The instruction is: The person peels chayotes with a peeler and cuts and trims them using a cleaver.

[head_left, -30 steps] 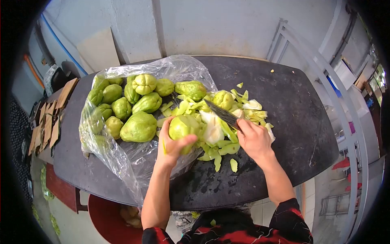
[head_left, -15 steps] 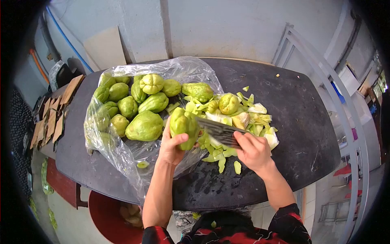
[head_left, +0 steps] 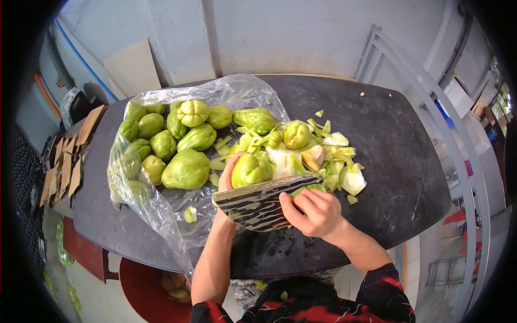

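Chayote [head_left: 251, 170] in the left hand [head_left: 226, 176] stood above the near half of the worktop [head_left: 398, 167], just right of the largest fruit in the bag [head_left: 258, 89]. The left grip was closed around its left side, fingers curled up toward the top; the knife [head_left: 252, 207] hid the rest of that hand, so the thumb's place could not be told. The right hand [head_left: 316, 212] had its grip wrapped around the knife's right end, thumb pressed on the dark-striped face. The blade lay slantwise in front of the fruit's lower part, its left end over the left hand and wrist; whether the edge touched the skin could not be told. A green strip [head_left: 308, 189] showed between the blade and the right fingers. Behind and to the right, peels [head_left: 336, 156] lay heaped with a white wedge [head_left: 353, 179], a tan piece [head_left: 313, 158] and a whole fruit [head_left: 296, 134]. Other chayotes [head_left: 186, 169] crowded the open, clear bag on the left. A small slice [head_left: 190, 214] rested on its near part. Below the worktop's near edge, a red tub [head_left: 141, 290] held pale pieces [head_left: 175, 286].
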The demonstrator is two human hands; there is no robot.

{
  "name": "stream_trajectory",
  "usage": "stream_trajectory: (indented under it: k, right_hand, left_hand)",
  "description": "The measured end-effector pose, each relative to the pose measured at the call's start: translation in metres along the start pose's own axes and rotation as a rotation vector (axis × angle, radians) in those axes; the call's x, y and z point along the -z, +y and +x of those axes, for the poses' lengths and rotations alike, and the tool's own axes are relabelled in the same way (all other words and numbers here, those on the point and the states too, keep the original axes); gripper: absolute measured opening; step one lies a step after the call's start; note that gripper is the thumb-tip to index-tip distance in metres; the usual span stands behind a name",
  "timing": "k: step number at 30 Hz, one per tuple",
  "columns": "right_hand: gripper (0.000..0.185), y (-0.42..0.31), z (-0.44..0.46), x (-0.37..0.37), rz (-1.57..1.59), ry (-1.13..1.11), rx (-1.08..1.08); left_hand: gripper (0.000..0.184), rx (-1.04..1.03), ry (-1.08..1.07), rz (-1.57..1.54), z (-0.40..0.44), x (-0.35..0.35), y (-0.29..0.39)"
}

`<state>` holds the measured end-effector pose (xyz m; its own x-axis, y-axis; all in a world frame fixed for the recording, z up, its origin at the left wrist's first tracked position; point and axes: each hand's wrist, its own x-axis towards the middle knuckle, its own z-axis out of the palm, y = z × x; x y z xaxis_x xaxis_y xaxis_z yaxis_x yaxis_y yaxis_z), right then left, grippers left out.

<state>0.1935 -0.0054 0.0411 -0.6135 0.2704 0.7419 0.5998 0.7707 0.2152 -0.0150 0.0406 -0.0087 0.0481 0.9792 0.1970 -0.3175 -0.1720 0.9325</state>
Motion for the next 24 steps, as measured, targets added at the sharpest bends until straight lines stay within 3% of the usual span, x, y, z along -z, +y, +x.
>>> stream_trajectory:
  k: [4, 6, 7, 8, 11, 20, 22, 23, 24]
  right_hand:
    - [0.027, -0.002, -0.001, -0.001, 0.036, 0.017, -0.016]
    - [0.019, -0.002, -0.002, 0.004, 0.003, -0.038, 0.005]
    - [0.018, 0.002, -0.004, 0.001, 0.014, -0.018, -0.025]
    - [0.018, 0.007, -0.008, -0.005, 0.026, 0.002, -0.060]
    - [0.022, 0.038, -0.031, -0.025, -0.094, -0.168, -0.272]
    - [0.027, 0.033, -0.024, -0.019, -0.008, -0.132, -0.381]
    - [0.031, 0.035, -0.026, -0.020, 0.018, -0.120, -0.407]
    - [0.033, 0.036, -0.028, -0.020, 0.026, -0.115, -0.425]
    - [0.035, 0.036, -0.029, -0.020, 0.038, -0.110, -0.443]
  left_hand:
    - [0.063, -0.006, 0.038, 0.094, -0.002, -0.003, 0.004]
    - [0.066, -0.081, 0.019, 0.218, -0.003, -0.001, 0.003]
    - [0.078, -0.002, 0.030, 0.074, -0.003, -0.002, 0.004]
    - [0.078, 0.003, 0.028, 0.077, -0.005, -0.003, 0.007]
    - [0.091, 0.032, 0.001, 0.019, -0.011, -0.006, 0.020]
    - [0.085, 0.118, -0.068, -0.141, -0.008, 0.000, 0.011]
    - [0.080, 0.383, -0.003, -0.311, -0.007, -0.002, 0.023]
    - [0.069, 0.151, -0.002, -0.228, -0.004, 0.007, 0.000]
    - [0.069, 0.145, 0.001, -0.226, 0.001, 0.002, 0.007]
